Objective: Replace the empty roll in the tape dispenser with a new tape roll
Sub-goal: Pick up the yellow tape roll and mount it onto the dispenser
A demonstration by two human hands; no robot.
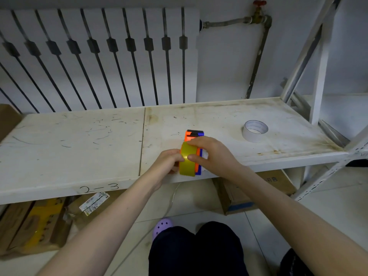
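Note:
An orange and blue tape dispenser (192, 136) lies near the front edge of the white shelf (79, 148). A yellow tape roll (187, 166) stands on edge against the dispenser's left side. My left hand (168, 162) grips the roll from the left. My right hand (209, 154) reaches over the dispenser, thumb and fingers pinching the roll and the dispenser body together. An empty white roll core (254, 130) lies flat on the shelf, apart to the right. Whether the yellow roll sits on the dispenser's hub is hidden by my hands.
A white radiator (99, 56) stands behind the shelf, with a pipe and valve (257, 16) to its right. The shelf's upright frame (318, 76) rises at the right. Cardboard boxes (39, 226) lie on the floor under the shelf. My knees (195, 250) are below.

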